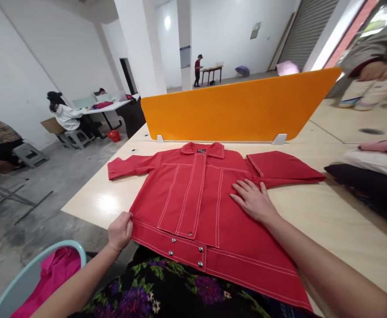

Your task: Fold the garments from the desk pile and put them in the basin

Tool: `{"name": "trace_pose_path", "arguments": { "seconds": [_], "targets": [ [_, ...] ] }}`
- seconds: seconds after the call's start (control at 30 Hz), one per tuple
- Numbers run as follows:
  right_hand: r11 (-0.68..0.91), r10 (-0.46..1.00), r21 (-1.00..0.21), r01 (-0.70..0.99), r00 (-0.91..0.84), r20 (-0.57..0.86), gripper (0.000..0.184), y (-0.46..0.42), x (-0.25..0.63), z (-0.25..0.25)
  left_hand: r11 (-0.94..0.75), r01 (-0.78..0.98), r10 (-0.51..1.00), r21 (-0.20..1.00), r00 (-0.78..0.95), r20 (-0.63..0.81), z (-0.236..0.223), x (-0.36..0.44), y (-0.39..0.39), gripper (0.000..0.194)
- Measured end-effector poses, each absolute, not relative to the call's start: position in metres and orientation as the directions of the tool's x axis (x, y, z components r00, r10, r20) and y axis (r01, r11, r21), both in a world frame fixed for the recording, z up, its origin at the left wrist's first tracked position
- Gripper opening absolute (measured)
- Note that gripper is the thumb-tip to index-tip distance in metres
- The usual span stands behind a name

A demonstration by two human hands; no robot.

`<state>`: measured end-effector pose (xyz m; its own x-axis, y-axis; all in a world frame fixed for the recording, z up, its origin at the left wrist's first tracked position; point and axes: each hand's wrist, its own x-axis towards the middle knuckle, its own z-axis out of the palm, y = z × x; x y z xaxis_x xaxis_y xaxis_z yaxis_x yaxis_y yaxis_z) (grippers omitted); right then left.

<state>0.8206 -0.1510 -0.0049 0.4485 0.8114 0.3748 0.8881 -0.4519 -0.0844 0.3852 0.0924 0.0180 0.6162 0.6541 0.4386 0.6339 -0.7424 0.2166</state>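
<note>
A red jacket with white topstitching lies front side up on the pale wooden table. Its collar points away from me, and the snapped waistband hangs at the near edge. One sleeve stretches out to the left; the other is folded over on the right. My left hand is closed on the jacket's lower left corner, pinching the hem. Lying flat with fingers spread, my right hand presses on the chest near the right armhole.
An orange divider stands behind the jacket. Folded garments are stacked at right, near a person's hand. A light blue tub with magenta cloth sits at lower left. Several people work farther back.
</note>
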Motion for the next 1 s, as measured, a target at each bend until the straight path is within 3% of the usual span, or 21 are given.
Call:
{"name": "trace_pose_path", "arguments": {
  "seconds": [0.17,0.23,0.37,0.47,0.6,0.8,1.0],
  "targets": [
    [-0.460,0.793,-0.086,0.884,0.452,0.408,0.048,-0.151,0.822,-0.007,-0.724,0.580,0.690,0.374,0.626,0.364,0.036,0.386,0.108,0.037],
    [-0.465,0.789,-0.078,0.882,0.453,0.416,0.048,-0.151,0.822,-0.007,-0.706,0.598,0.708,0.380,0.611,0.354,0.049,0.394,0.130,0.045],
    [-0.471,0.782,-0.066,0.880,0.451,0.430,0.046,-0.151,0.822,-0.009,-0.803,0.573,0.576,0.165,0.672,0.466,0.065,0.436,0.191,0.042],
    [-0.474,0.779,-0.058,0.879,0.449,0.437,0.044,-0.153,0.822,-0.009,-0.811,0.585,0.543,0.020,0.739,0.400,0.065,0.476,0.232,0.042],
    [-0.468,0.784,-0.054,0.882,0.442,0.436,0.044,-0.156,0.822,-0.008,-0.713,0.701,0.658,-0.025,0.680,0.325,0.068,0.499,0.276,0.033],
    [-0.464,0.775,-0.085,0.882,0.451,0.443,0.044,-0.157,0.822,-0.006,-0.466,0.884,0.833,-0.039,0.453,0.318,0.085,0.454,0.322,0.031],
    [-0.460,0.763,-0.117,0.880,0.460,0.454,0.043,-0.157,0.821,-0.004,-0.460,0.855,0.708,-0.240,0.516,0.482,0.097,0.403,0.324,0.036]
  ]
}}
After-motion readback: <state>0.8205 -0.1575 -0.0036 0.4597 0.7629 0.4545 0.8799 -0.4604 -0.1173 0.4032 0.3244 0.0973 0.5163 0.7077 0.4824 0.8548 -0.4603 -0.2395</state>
